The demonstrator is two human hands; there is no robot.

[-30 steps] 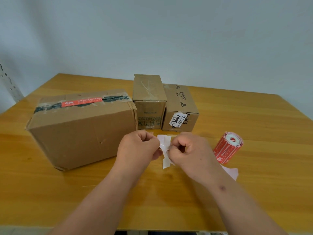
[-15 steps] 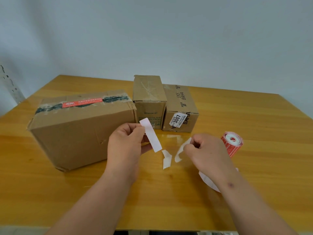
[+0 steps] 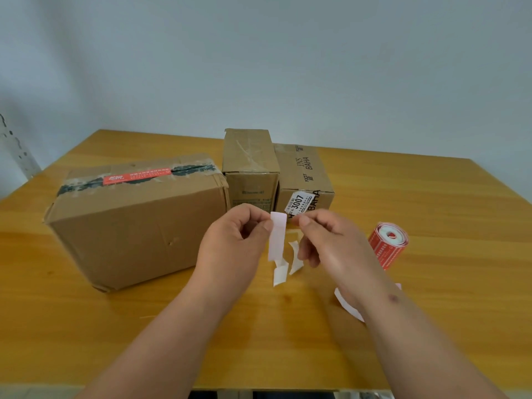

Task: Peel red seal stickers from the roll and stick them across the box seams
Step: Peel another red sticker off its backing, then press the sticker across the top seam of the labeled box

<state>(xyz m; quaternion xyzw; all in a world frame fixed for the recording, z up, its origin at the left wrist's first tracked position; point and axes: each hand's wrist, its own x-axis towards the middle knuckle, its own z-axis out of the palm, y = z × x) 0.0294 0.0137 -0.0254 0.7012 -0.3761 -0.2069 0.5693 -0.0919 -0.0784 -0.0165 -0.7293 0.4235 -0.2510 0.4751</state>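
My left hand (image 3: 230, 249) pinches a peeled sticker (image 3: 277, 237) by its top edge; the strip hangs down with its pale back toward me. My right hand (image 3: 331, 249) has thumb and forefinger curled together just right of the sticker's top corner, with a thin gap between them. The red sticker roll (image 3: 388, 243) lies on its side at the right. A large box (image 3: 138, 226) on the left carries a red seal (image 3: 136, 175) along its taped top seam. Two smaller boxes stand behind my hands, the middle box (image 3: 250, 156) and the right box (image 3: 299, 171).
White backing scraps (image 3: 280, 273) lie on the wooden table (image 3: 431, 197) under my hands. A longer backing strip (image 3: 345, 303) pokes out from beneath my right forearm. The table's near edge runs along the bottom of the view.
My hands pulled apart, the right one dropped a backing piece on the table, and it has come back up beside the sticker. The sticker now hangs straight down.
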